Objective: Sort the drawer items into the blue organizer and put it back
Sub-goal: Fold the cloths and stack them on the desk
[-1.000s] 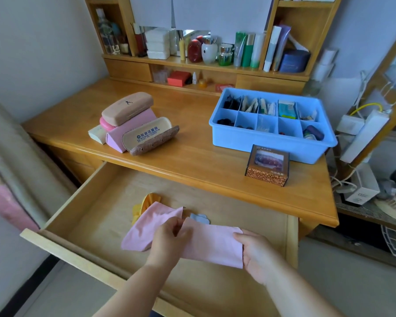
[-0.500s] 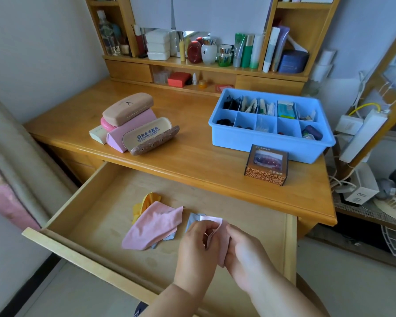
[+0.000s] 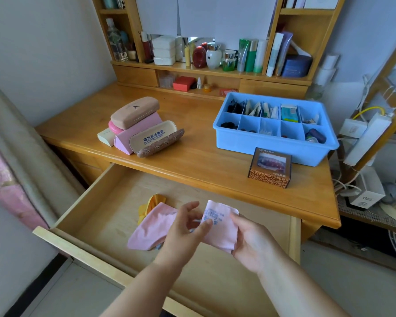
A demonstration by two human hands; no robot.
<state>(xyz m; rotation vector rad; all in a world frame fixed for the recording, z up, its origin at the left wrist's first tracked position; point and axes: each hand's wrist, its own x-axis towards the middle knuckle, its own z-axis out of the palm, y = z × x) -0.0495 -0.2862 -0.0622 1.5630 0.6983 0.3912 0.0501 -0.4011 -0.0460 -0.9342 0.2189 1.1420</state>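
A folded pink cloth [image 3: 222,227] with blue print is held up over the open wooden drawer [image 3: 110,202]. My right hand [image 3: 249,241] grips its right side, and my left hand [image 3: 188,227] pinches its left edge with thumb and fingers. A second pink cloth [image 3: 151,229] lies on the drawer bottom, partly over a yellow object [image 3: 151,202]. The blue organizer [image 3: 272,143] stands on the desk at the right, its compartments holding small items.
A stack of glasses cases [image 3: 140,124] sits on the desk's left half. A small brown box [image 3: 269,168] stands in front of the organizer. Shelves with bottles and boxes line the back. Cables and a power strip [image 3: 366,138] hang off the right.
The long pink cloth was folded in from both ends and lifted off the drawer bottom. Both hands came together, and the printed side now faces up.
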